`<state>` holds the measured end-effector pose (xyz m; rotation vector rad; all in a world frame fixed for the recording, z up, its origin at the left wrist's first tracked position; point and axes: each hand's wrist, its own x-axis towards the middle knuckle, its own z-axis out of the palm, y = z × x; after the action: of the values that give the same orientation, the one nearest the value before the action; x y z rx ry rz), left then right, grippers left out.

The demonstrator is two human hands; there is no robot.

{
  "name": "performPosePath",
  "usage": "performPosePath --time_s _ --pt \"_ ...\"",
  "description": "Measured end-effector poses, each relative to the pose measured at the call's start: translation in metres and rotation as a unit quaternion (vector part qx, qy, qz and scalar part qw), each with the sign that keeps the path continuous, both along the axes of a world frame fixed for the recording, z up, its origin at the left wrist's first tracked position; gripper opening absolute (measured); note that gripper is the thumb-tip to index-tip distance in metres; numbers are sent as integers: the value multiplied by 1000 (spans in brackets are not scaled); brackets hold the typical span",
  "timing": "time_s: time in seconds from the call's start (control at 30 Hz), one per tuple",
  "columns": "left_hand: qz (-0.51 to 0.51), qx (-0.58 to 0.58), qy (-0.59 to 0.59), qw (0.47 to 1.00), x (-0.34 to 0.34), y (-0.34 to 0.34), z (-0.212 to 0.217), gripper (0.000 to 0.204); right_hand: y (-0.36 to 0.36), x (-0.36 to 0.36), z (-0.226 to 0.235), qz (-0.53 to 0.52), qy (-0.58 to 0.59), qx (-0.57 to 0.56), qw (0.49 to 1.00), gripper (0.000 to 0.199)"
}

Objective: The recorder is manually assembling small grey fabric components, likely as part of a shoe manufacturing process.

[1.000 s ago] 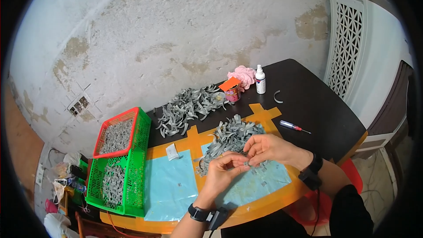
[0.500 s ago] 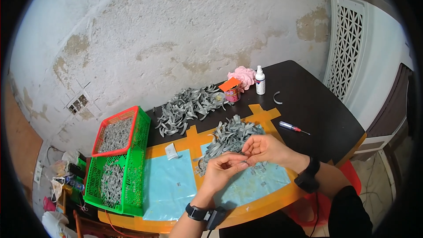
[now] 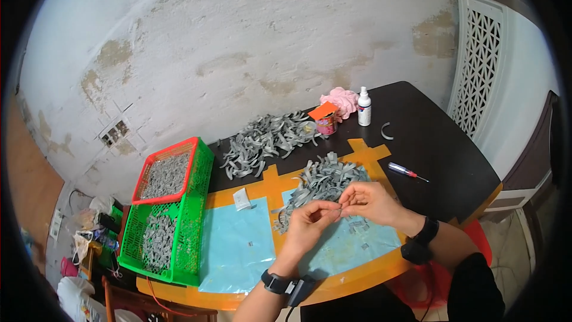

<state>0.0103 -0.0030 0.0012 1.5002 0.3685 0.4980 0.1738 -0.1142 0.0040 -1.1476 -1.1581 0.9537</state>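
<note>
My left hand [image 3: 311, 226] and my right hand [image 3: 370, 206] meet fingertip to fingertip over the front of a heap of curved grey strips [image 3: 325, 182]. Both are closed in a pinch. Whatever lies between the fingertips is too small and too covered to make out. Beneath my hands is a light blue sheet [image 3: 363, 244], held to the table by orange tape, with a few tiny grey bits on it. Each wrist wears a black band with a small box.
Behind lies a larger pile of grey strips [image 3: 268, 140]. A can [image 3: 326, 124], pink cloth [image 3: 341, 101], white spray bottle [image 3: 364, 107], single strip [image 3: 386, 131] and screwdriver [image 3: 405, 170] are on the dark table [image 3: 441, 155]. Leftward, a red basket [image 3: 193, 167] rests on a green basket [image 3: 199, 220], both holding small grey pieces.
The whole view has shifted, so things appear a little farther right. My fingers have changed position slightly, still pinched together at the same spot over the heap's front.
</note>
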Motion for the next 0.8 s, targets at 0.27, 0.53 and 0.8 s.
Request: performPosePath --time_s 0.27,0.53,0.8 --pt "8 -25 -12 1000 3 7 -10 14 2 -2 -7 -31 -67 17 997 12" --pt "-6 -108 -7 994 -3 10 -1 16 0 2 2 18 -59 25 998 17" --pt "-26 -158 -7 987 -4 9 4 16 -8 19 18 133 -107 45 984 19"
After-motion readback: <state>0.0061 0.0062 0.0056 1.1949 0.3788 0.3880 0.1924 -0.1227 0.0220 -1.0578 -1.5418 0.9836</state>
